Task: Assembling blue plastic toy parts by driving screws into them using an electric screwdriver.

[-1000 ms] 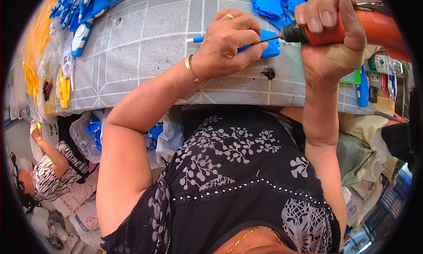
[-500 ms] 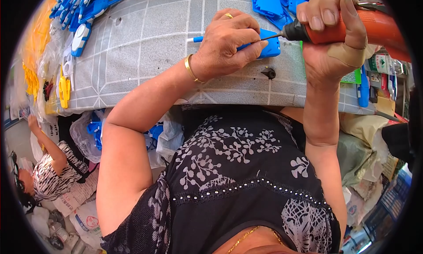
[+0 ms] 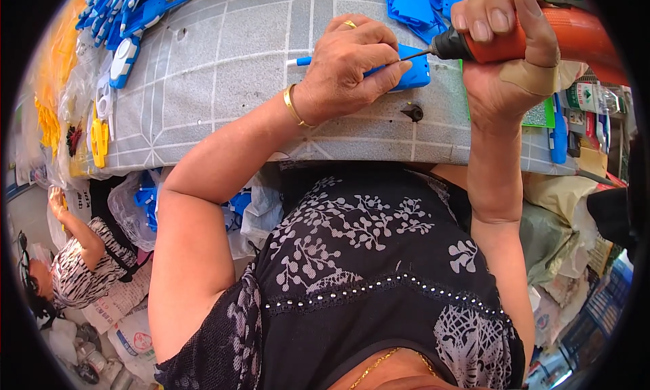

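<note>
My left hand [image 3: 353, 68] is closed over a blue plastic part [image 3: 414, 72] with a white-tipped arm at its left end, pressing it down on the table. In my right hand [image 3: 508, 51] lies an orange electric screwdriver [image 3: 575, 41] with a black nose, held nearly level. Its thin metal bit [image 3: 416, 55] points left and reaches the blue part beside my left thumb and fingertips. Whether a screw sits under the bit is hidden by the fingers. A tan bandage or tape wraps the base of my right thumb.
Blue plastic covers [image 3: 413, 14] lie at the back right, blue-and-white assembled pieces [image 3: 125, 14] at the back left. A small black cone-shaped piece [image 3: 412, 112] is on the grey tablecloth [image 3: 237, 85]. A green-edged tray [image 3: 542, 116] is at right. Another person [image 3: 84, 254] works at far left.
My right hand and the screwdriver have shifted very slightly left and up. My left hand and the blue part stay in place. The other person's hand has moved a little.
</note>
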A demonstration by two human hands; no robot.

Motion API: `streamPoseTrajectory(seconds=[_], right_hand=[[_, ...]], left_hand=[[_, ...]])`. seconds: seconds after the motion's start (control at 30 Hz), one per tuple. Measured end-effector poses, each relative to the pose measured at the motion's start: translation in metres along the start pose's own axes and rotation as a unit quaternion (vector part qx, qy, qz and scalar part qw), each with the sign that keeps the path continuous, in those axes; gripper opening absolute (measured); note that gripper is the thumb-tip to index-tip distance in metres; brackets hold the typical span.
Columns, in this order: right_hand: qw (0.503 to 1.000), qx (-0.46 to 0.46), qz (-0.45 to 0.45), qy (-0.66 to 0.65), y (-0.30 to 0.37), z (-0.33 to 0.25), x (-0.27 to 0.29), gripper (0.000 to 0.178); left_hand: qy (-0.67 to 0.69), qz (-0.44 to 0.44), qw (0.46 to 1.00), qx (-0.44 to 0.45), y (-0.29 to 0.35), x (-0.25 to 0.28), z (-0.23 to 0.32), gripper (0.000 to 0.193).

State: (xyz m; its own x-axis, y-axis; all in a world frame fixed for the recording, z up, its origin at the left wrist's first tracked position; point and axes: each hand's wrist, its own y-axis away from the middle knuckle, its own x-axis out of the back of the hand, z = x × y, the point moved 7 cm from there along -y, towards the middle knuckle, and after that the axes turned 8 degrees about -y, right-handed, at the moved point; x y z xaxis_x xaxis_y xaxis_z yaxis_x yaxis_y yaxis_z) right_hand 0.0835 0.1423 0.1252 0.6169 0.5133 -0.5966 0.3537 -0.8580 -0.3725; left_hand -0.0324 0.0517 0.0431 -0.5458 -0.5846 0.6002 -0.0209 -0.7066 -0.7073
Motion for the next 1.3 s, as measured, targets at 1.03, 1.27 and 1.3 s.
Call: streamPoseTrajectory(seconds=[1.03,1.27,1.3], right_hand=[[1.0,0.005,-0.005,0.004,-0.0012,0.0026,-0.0025,0.024],[1.0,0.007,0.001,0.002,-0.0005,0.0027,-0.0035,0.023],[1.0,0.007,0.001,0.002,-0.0006,0.0028,-0.0037,0.023]], left_hand=[[-0.053,0.003,0.999,-0.006,-0.0004,0.0036,0.0023,0.014],[-0.052,0.006,0.999,-0.002,-0.0002,0.0045,0.0015,0.015],[-0.055,0.011,0.998,-0.006,-0.0001,0.0052,0.002,0.015]])
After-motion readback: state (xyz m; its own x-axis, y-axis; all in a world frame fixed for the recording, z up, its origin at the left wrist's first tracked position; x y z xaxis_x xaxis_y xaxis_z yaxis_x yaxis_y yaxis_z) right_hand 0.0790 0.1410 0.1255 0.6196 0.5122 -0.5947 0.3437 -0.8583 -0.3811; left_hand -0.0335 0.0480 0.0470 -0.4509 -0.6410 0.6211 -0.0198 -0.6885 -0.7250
